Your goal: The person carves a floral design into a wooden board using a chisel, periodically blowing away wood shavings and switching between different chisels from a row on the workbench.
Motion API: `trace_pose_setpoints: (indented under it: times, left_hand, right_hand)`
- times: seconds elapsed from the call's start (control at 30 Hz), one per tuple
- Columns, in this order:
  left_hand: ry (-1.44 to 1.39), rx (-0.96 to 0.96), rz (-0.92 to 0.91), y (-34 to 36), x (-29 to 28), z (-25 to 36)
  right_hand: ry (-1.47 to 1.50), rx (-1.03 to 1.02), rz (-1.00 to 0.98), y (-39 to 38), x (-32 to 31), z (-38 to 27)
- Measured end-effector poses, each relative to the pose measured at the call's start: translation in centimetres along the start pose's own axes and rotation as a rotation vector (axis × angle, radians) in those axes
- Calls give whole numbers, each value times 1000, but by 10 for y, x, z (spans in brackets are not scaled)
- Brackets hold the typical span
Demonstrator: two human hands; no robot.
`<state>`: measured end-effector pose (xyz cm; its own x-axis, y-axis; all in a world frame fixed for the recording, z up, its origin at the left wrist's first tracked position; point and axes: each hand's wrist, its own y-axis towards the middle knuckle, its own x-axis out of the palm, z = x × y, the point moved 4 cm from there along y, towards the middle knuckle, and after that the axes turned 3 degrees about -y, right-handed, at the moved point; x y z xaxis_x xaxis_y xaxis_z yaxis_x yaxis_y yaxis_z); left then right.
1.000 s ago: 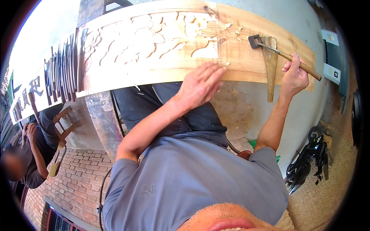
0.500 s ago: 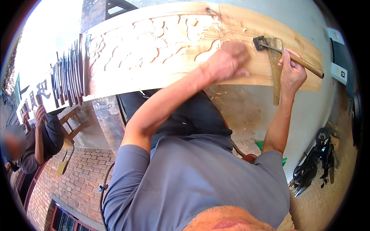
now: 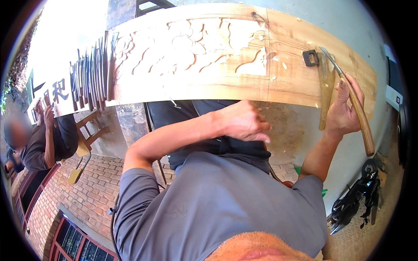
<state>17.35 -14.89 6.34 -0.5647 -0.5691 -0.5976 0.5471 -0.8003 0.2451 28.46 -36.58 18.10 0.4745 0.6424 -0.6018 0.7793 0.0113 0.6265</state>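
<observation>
My right hand (image 3: 344,106) is closed round a long chisel's wooden handle (image 3: 361,122); its slim metal blade points up over the right end of the pale board (image 3: 287,82). A dark square block (image 3: 310,58) and a tapered wooden mallet (image 3: 323,100) lie there beside it. My left hand (image 3: 244,122) is just below the board's near edge over my dark trousers, fingers loosely curled, thumb apart, nothing visible in it. Carved floral relief (image 3: 183,45) covers the board's middle, with shavings toward the right. A row of chisels (image 3: 89,74) lies at the left.
At the left another person (image 3: 48,143) sits by a white surface with painted dark characters, hands raised to it. A wooden chair (image 3: 91,135) stands between us. A black bundled object (image 3: 361,193) rests on the floor at right. Brick paving (image 3: 87,187) lies below.
My left hand has swept over the board and dropped back below its near edge. The chisel in my right hand has lifted off the dark block and swung steeper, moving rightward.
</observation>
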Motion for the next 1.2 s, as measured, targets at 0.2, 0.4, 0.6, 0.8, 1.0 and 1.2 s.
trace_pose_setpoints:
  times: [0.2, 0.4, 0.6, 0.8, 1.0, 1.2]
  left_hand:
    - [282, -285, 246, -77, -136, -14]
    - [-441, -970, 762, -184, -165, 46]
    - [-901, -1143, 938, -218, -86, 103]
    - [-1160, -1202, 1042, -238, -56, 110]
    - [-1110, -1186, 1227, -231, -62, 93]
    - [-1046, -1206, 1165, -174, -87, 94]
  right_hand:
    - [-135, -540, -130, 29, 26, -42]
    - [297, -764, -456, -66, 124, -109]
    - [774, -734, -783, -135, 177, -179]
    - [1018, -952, -644, -154, 217, -199]
    - [1182, -859, -630, -165, 234, -205]
    - [1267, -745, -727, -150, 233, -204]
